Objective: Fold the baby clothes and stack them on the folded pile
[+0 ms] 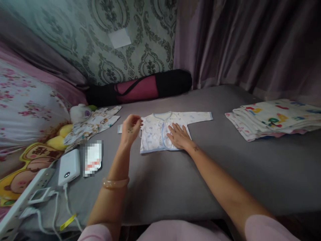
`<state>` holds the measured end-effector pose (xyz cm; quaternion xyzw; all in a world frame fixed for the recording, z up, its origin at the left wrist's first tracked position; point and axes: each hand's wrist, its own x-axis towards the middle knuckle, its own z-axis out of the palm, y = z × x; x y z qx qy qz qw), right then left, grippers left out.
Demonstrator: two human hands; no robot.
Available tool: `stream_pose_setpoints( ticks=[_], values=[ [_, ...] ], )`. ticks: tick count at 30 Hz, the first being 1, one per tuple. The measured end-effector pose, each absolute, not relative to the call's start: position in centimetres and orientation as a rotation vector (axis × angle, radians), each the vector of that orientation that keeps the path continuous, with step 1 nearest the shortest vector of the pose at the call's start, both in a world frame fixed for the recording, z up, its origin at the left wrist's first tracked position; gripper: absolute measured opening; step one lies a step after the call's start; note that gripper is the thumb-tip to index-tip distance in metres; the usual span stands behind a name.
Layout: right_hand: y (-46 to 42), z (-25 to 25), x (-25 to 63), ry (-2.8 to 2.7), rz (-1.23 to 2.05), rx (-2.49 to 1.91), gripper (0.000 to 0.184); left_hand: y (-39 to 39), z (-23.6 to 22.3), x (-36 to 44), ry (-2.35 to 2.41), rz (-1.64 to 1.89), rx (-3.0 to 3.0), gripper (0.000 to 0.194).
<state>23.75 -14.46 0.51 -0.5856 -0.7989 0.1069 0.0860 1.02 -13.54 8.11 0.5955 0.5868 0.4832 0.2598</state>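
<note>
Small white cloth shirt (pixel 152 135), long-sleeved, faint blue-grey print, pale-blue edging, lay spread at centre of frame on grey sheet (pixel 160 187). Right hand (pixel 178 136) rested flat on it, fingers parted; left hand (pixel 131 127) curled by frame-left sleeve, grip on cloth unclear.

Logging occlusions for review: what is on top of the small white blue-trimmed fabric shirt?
The right hand lies on the shirt. The left hand blocks part of one sleeve; contact there, and areas behind both hands, cannot be seen.

right hand (pixel 179 136): flat on small shirt (pixel 153 136) | left hand (pixel 131 128): at one sleeve
</note>
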Motion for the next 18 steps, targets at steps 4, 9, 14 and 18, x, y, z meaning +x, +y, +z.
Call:
stream_pose_setpoints(
  ticks=[4, 9, 14, 18],
  values=[
    [-14.0, 0.6, 24.3, -2.35, 0.389, -1.734, 0.058, -14.2, 7.5, 4.3, 1.241, 1.207, 1.7, 0.04],
    [-13.7, 1.1, 25.2, -2.283, 0.326, -1.748, 0.055, -14.9, 4.7, 2.4, 1.591, 1.129, 1.821, 0.023],
    [-14.0, 1.6, 25.4, -2.264, 0.266, -1.776, 0.051, -15.6, 1.0, 0.1, 1.786, 0.806, 2.227, 0.028],
    [-14.1, 0.9, 24.9, -2.27, 0.21, -1.768, 0.055, -16.9, -0.1, 1.3, 1.827, 0.59, 2.333, 0.046]
  ],
)
